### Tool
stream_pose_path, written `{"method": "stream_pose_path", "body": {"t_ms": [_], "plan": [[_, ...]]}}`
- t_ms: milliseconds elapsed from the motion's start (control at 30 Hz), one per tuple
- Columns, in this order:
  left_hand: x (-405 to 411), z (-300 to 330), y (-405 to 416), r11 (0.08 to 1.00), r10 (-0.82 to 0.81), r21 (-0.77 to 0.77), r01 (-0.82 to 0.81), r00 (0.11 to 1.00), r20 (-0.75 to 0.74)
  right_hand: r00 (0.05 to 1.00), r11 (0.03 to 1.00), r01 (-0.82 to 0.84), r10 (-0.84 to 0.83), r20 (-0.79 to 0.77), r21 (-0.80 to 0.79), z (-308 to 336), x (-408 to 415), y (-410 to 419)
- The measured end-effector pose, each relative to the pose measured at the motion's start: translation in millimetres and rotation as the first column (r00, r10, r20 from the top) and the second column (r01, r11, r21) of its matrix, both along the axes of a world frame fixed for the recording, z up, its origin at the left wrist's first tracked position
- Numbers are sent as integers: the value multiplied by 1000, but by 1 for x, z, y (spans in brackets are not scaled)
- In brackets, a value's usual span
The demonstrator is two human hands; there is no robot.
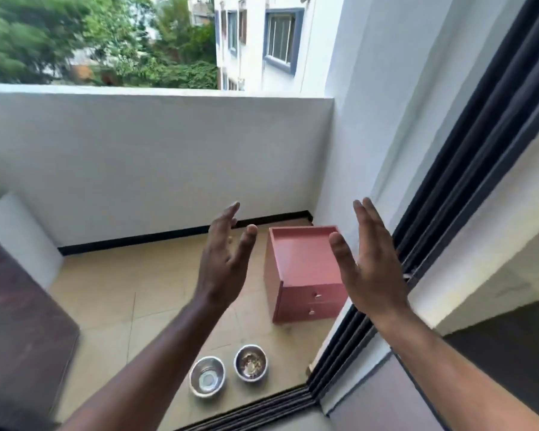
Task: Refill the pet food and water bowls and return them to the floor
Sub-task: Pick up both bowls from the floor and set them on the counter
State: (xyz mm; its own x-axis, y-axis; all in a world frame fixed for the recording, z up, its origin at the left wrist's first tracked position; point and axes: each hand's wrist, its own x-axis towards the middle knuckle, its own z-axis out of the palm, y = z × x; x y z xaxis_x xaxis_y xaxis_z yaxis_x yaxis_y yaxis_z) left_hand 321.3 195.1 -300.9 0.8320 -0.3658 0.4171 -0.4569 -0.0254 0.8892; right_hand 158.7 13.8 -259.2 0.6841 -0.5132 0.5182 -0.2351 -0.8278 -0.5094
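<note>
Holding both arms out in front of me in the head view, I am keeping my left hand (223,259) and my right hand (369,262) raised with the palms turned toward each other and a wide gap between them. The fingers of each are stretching out nearly straight and slightly spread, gripping nothing and touching nothing.

Taking the pink cabinet (305,275) as my landmark: it is standing on the tan tiled floor (106,306) against the sliding door frame (448,181), showing two small drawers with round knobs on its near face. Both steel bowls are sitting on the floor nearer to me than the cabinet, side by side and just apart. The food bowl (250,362), holding a scatter of kibble at its bottom, is lying almost straight in front of the cabinet's drawers. The water bowl (207,380) is sitting to the left of it, slightly closer to me; I cannot tell how much water it is holding. Beyond the cabinet the white balcony wall (137,150) is running across, with trees and a building showing above it.
</note>
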Motion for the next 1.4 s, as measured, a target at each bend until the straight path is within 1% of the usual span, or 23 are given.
{"method": "stream_pose_path", "body": {"t_ms": [167, 333, 467, 567, 667, 733, 867, 1033, 1200, 1267, 1400], "plan": [[38, -68, 35, 985, 91, 159, -70, 987, -131, 977, 992, -32, 58, -204, 126, -79, 62, 13], [72, -146, 58, 946, 195, 303, -116, 949, -249, 906, 983, -56, 124, -406, 175, -153, 114, 10], [99, -208, 57, 909, 287, 397, -130, 885, -367, 834, 972, -66, 178, -523, 224, -216, 155, 4], [113, -265, 55, 865, 358, 487, -117, 826, -436, 745, 954, -76, 247, -619, 290, -273, 184, 5], [128, -320, 52, 829, 412, 552, -91, 767, -492, 678, 945, -49, 270, -684, 324, -332, 207, 3], [141, -360, 49, 806, 444, 586, -82, 738, -508, 638, 942, -17, 269, -722, 337, -376, 220, 1], [159, -447, 49, 768, 507, 637, -75, 678, -532, 570, 915, 129, 248, -784, 383, -467, 233, -2], [161, -566, 57, 731, 555, 682, -8, 587, -589, 494, 873, 273, 234, -838, 404, -592, 245, -7], [153, -680, 68, 679, 578, 731, 76, 559, -595, 428, 797, 437, 223, -876, 417, -718, 243, -11], [153, -722, 72, 663, 587, 742, 96, 549, -596, 403, 779, 476, 221, -888, 409, -765, 240, -13], [158, -795, 75, 651, 610, 751, 109, 513, -604, 348, 744, 540, 229, -909, 394, -839, 236, -14]]}}
